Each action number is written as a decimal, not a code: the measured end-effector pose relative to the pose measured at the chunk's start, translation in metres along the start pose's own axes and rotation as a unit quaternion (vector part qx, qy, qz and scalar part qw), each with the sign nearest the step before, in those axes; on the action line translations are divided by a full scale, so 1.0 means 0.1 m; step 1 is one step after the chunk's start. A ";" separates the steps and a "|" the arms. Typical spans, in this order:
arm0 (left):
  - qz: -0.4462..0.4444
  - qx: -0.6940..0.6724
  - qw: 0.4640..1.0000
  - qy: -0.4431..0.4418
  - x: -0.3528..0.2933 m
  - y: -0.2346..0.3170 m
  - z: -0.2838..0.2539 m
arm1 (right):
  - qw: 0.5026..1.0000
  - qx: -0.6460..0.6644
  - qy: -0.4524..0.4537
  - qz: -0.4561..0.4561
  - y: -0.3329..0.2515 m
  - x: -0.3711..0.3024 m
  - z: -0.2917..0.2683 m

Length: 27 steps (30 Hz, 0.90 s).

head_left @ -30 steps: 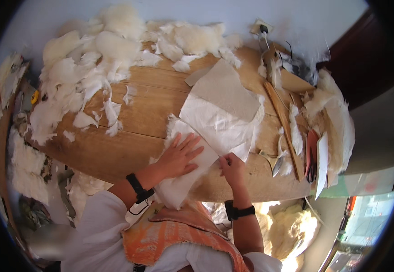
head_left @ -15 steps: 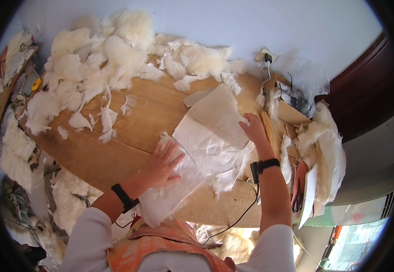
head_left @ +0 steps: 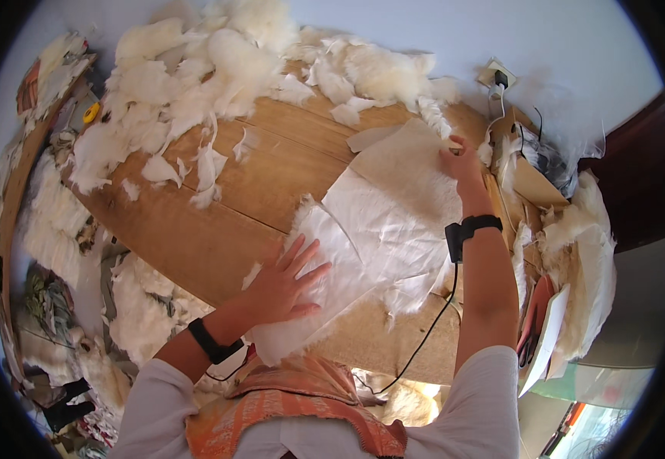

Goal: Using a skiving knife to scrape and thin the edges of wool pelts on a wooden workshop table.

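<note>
A white sheepskin piece (head_left: 382,245), smooth side up with fluffy edges, lies over the wooden tabletop (head_left: 248,180) in front of me. A beige, stiff-looking sheet (head_left: 409,164) covers its far end. My left hand (head_left: 285,283) rests flat on the skin's left edge, fingers spread, gripping nothing. At the far right corner of the beige sheet is my right hand (head_left: 464,167), its thumb and fingers curled together around a small dark thing too tiny to name. Both wrists wear black bands.
Loose white fleece scraps (head_left: 217,69) are heaped along the far left and back. A wall socket (head_left: 496,75) with a plug and cord sits behind. At the right are a cardboard box (head_left: 539,180), more fleece (head_left: 585,268) and red-handled scissors (head_left: 535,321). A yellow tape measure (head_left: 91,112) is far left.
My right hand has moved farther away, to the beige sheet's far corner, and its fingers have curled in. My left hand stays on the skin, fingers spread. The whole view has shifted.
</note>
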<state>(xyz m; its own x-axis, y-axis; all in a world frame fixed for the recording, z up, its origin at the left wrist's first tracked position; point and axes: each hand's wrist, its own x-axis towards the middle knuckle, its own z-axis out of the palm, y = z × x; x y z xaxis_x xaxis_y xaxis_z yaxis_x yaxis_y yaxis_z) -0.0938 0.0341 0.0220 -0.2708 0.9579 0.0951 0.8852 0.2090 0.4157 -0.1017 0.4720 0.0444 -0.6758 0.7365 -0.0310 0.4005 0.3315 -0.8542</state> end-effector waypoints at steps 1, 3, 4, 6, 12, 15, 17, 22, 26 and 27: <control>-0.004 0.014 1.000 0.000 0.01 0.01 0.05 | 0.999 0.038 0.020 0.015 -0.12 -0.06 -0.03; -0.011 0.026 1.000 0.000 0.02 0.01 0.12 | 0.991 0.108 -0.052 -0.057 -0.35 -0.28 -0.14; -0.012 0.031 0.999 0.001 0.02 0.01 0.13 | 0.970 0.175 -0.109 -0.126 -0.44 -0.44 -0.19; -0.008 0.040 0.999 0.003 0.00 0.00 0.14 | 0.969 0.090 -0.172 -0.154 -0.56 -0.84 -0.24; 0.023 0.007 0.999 0.029 -0.06 -0.08 0.13 | 0.927 -0.009 -0.302 -0.224 -0.47 -2.29 0.18; -0.004 0.013 1.000 -0.014 -0.14 -0.22 0.12 | 0.954 -0.013 -0.258 -0.152 -0.43 -2.62 0.46; -0.015 0.021 1.000 0.015 -0.22 -0.39 0.06 | 0.950 -0.020 -0.265 -0.163 -0.43 -2.73 0.56; 0.019 -0.004 0.999 0.026 -0.33 -0.75 -0.09 | 0.945 -0.070 -0.263 -0.181 -0.55 -2.94 0.81; 0.060 -0.024 0.997 0.042 -0.34 -0.89 -0.09 | 0.950 -0.050 -0.258 -0.169 -0.64 -3.27 1.00; 0.058 -0.030 0.997 0.040 -0.34 -0.91 -0.09 | 0.953 -0.051 -0.245 -0.170 -0.65 -3.39 1.05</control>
<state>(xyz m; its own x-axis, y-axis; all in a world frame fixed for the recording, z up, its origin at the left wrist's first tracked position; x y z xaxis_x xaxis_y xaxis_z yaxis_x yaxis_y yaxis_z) -0.1682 -0.0192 -0.0111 -0.2001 0.9556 0.2163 0.8886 0.0840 0.4509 0.0367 0.1391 0.0559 -0.9749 0.2216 -0.0215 0.1485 0.5751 -0.8045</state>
